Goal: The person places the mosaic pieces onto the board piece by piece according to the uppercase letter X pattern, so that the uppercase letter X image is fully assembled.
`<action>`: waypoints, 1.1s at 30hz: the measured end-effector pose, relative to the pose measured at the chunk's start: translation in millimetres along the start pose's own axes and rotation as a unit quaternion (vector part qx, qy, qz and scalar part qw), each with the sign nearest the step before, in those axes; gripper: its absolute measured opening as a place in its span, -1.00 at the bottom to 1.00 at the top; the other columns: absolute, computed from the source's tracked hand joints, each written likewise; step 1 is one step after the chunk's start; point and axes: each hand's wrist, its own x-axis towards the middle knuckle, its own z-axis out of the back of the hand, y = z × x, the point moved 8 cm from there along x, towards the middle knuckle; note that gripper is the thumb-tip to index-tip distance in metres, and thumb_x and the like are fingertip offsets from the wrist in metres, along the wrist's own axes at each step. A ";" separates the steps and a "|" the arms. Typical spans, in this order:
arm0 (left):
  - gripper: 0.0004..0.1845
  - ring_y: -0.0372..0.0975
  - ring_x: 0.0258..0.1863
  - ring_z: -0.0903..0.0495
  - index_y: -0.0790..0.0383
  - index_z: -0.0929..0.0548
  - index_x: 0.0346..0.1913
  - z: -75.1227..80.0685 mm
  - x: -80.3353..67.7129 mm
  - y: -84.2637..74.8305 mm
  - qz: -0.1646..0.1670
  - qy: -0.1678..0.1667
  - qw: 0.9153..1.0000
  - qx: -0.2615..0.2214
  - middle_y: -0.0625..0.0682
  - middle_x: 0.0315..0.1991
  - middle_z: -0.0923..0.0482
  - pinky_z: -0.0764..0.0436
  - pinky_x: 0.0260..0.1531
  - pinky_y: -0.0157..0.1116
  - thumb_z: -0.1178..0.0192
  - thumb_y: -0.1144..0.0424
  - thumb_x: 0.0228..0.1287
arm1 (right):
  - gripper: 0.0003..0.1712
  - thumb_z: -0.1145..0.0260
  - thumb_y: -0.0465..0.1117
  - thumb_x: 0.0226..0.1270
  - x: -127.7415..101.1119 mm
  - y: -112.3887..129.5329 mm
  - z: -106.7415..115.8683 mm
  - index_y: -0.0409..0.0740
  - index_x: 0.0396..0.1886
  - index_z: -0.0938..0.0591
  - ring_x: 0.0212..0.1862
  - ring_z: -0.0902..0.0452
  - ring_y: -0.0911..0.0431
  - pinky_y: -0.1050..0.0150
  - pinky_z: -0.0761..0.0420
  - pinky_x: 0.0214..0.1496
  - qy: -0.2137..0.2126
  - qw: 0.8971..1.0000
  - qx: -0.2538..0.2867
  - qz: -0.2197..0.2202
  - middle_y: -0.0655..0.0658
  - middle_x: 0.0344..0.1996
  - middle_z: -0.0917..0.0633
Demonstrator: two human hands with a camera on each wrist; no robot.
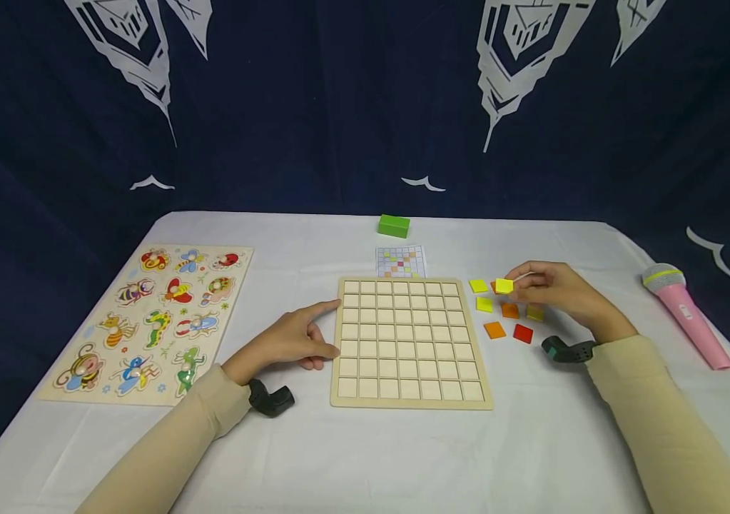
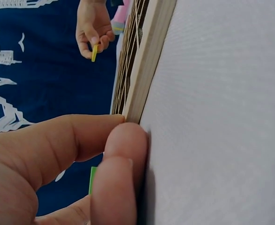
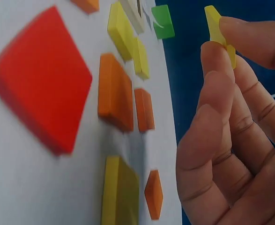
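Observation:
My right hand (image 1: 547, 289) is raised over the right side of the table and pinches a yellow square tile (image 1: 504, 286) between thumb and fingertips. In the right wrist view, a fingertip covers part of this tile (image 3: 214, 26). Below that hand lie loose tiles: a red tile (image 1: 522, 333), an orange tile (image 1: 494, 330), a yellow tile (image 1: 484, 305) and several more. My left hand (image 1: 290, 337) rests beside the wooden grid board (image 1: 411, 403), its extended index finger and thumb touching the left edge. Bare squares fill the board's grid.
Behind the board lie a small printed colour-grid card (image 1: 401, 262) and a green block (image 1: 394, 226). An insect-picture peg puzzle (image 1: 168, 314) covers the table's left side. At the far right lies a pink microphone (image 1: 692, 321). A dark patterned curtain (image 1: 326, 107) hangs behind the white-covered table (image 1: 313, 457).

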 end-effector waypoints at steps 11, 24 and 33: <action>0.02 -0.28 -0.60 -0.70 0.26 -0.18 0.72 -0.1 0.1 0.7 0.001 0.002 1.000 -0.012 0.09 -0.47 -0.70 -0.76 -0.48 -0.34 -0.51 0.35 0.28 | -0.50 -0.45 -0.26 0.50 10.9 21.8 -21.5 -0.43 0.29 -0.56 -0.26 -0.66 0.11 0.27 -0.66 -0.27 0.016 1.000 0.013 0.013 0.00 -0.21 -0.82; 0.02 -0.28 -0.60 -0.70 0.26 -0.18 0.72 0.4 -0.2 2.0 0.001 0.002 1.000 -0.015 0.09 -0.47 -0.70 -0.75 -0.49 -0.35 -0.52 0.35 0.29 | -0.52 -0.47 -0.29 0.47 23.7 48.7 -45.6 -0.44 0.26 -0.59 -0.24 -0.66 0.13 0.31 -0.69 -0.18 0.041 0.998 0.037 0.026 -0.02 -0.24 -0.81; 0.02 -0.29 -0.60 -0.70 0.26 -0.19 0.72 0.6 -0.3 0.9 0.004 0.001 1.000 -0.013 0.09 -0.47 -0.72 -0.75 -0.49 -0.36 -0.52 0.36 0.28 | -0.57 -0.48 -0.31 0.46 33.6 66.4 -60.1 -0.41 0.21 -0.63 -0.26 -0.62 0.09 0.30 -0.60 -0.21 0.043 0.998 0.028 0.040 -0.09 -0.23 -0.81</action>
